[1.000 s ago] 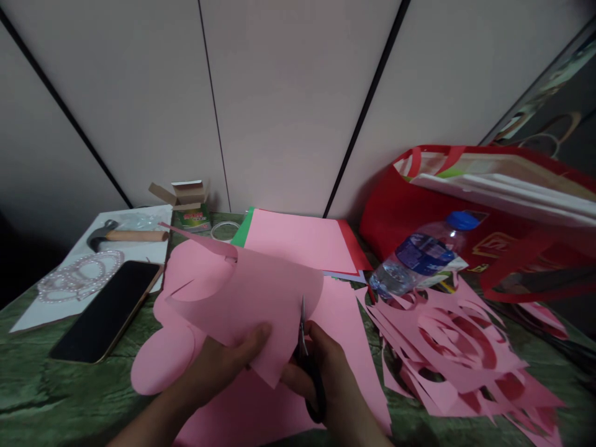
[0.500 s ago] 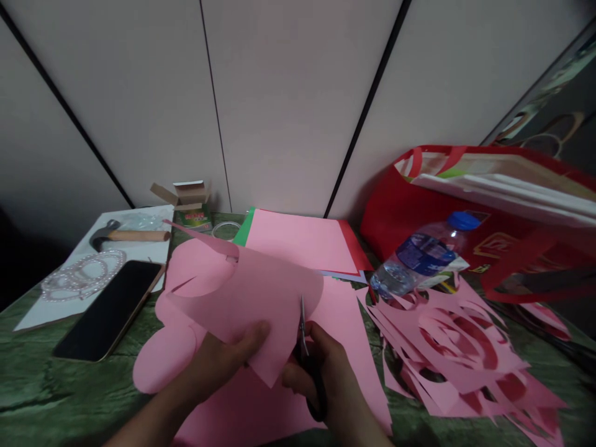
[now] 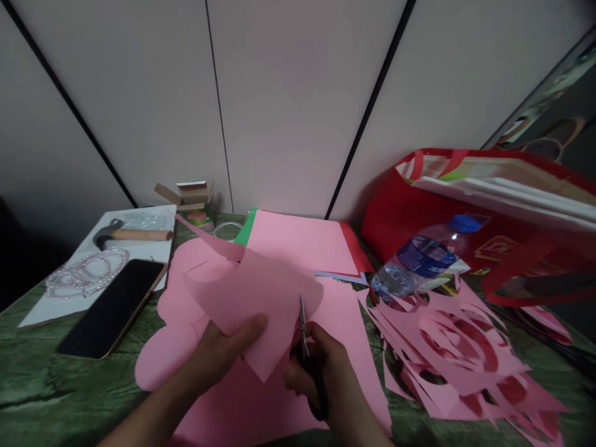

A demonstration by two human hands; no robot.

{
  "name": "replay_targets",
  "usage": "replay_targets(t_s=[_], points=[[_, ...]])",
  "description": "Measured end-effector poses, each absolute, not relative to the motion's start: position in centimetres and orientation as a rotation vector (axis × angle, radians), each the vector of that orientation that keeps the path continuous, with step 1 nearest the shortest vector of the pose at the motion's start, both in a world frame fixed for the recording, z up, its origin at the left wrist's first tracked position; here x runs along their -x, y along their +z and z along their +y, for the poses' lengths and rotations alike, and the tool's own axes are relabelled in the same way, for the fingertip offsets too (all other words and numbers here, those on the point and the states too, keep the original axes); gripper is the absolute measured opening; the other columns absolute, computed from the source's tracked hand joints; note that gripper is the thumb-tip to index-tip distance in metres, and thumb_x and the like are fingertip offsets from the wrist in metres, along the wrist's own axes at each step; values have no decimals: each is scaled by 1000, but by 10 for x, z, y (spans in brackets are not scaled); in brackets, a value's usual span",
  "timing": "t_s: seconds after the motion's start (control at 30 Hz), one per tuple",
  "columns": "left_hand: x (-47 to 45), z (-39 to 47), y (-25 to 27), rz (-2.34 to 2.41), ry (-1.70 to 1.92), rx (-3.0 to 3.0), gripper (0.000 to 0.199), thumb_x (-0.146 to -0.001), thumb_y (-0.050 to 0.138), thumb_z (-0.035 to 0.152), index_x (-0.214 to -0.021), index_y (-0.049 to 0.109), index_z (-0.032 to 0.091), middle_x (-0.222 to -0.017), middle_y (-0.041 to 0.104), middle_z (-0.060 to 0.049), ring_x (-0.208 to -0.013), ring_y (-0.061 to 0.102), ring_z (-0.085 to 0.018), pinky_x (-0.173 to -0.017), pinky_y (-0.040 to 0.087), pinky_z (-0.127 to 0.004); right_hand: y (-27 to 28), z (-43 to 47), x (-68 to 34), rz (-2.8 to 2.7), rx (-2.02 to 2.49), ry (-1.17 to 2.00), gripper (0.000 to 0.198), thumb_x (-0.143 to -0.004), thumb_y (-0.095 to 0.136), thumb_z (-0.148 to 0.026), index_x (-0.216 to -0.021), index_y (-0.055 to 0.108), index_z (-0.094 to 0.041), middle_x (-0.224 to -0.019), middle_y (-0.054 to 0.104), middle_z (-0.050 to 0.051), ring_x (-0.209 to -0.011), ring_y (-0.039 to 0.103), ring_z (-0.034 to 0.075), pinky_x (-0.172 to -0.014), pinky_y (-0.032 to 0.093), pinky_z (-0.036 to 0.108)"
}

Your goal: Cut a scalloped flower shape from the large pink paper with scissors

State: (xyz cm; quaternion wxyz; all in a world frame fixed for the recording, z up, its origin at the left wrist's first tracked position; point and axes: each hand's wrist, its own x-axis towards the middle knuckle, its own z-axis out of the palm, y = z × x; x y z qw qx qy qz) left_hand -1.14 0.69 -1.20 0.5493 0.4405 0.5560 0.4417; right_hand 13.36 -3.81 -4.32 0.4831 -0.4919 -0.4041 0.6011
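A sheet of pink paper [image 3: 261,292] is pinched in my left hand [image 3: 228,354], thumb on top and the other fingers hidden beneath it. My right hand [image 3: 326,372] is closed round the dark handles of a pair of scissors [image 3: 303,329]. The blades point away from me and lie at the paper's right edge, one blade showing on top. A curled pink strip [image 3: 212,236] rises from the sheet's far left side. Below are pink cut-outs with rounded edges [image 3: 162,357] and larger pink sheets [image 3: 279,416].
Pink paper offcuts [image 3: 456,354] are heaped at right, beside a tilted water bottle [image 3: 419,257] and a red bag [image 3: 391,198]. Coloured sheets [image 3: 302,239] lie at the back. On the left are a phone [image 3: 112,307], a hammer [image 3: 135,234], a bead string [image 3: 86,273] and an opened small box [image 3: 195,208].
The pink sheet has turned slightly and its near corner has shifted left. My left hand moved a little left with it; the scissors stay at nearly the same spot.
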Motion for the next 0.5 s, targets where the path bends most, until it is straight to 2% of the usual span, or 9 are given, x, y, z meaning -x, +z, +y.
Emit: replay_targets(t_s=[0.1,0.23,0.4,0.5], points=[[10,6,-8,1350,1029,-1055,41,-57,65,38,-92,60,17,-82,70,-7,-80,63,-26,-65,51,-34,-39,-38,-132,-959,1160,1471,38,-50,77,-25,-73,48,-18,-48,45,-9,-41,36,6,-39,29,17],[11,5,-5,1382,996,-1105,35,-56,64,37,-84,60,17,-75,68,-5,-72,63,-25,-59,50,-33,-41,-37,-131,-956,1159,1430,44,-45,79,-26,-77,49,-19,-54,49,-7,-48,44,9,-42,32,18],[13,4,-7,1333,890,-1125,26,-57,64,39,-70,59,17,-57,60,-2,-54,57,-20,-49,47,-32,-56,-31,-133,-921,1257,1399,50,-44,79,-38,-82,51,-21,-52,50,-4,-46,46,13,-38,31,20],[12,4,-7,1317,896,-1121,26,-56,64,39,-67,58,17,-56,58,-1,-54,56,-19,-49,46,-32,-61,-29,-133,-912,1314,1419,50,-45,78,-43,-82,52,-21,-50,49,-4,-45,47,14,-38,32,21]])
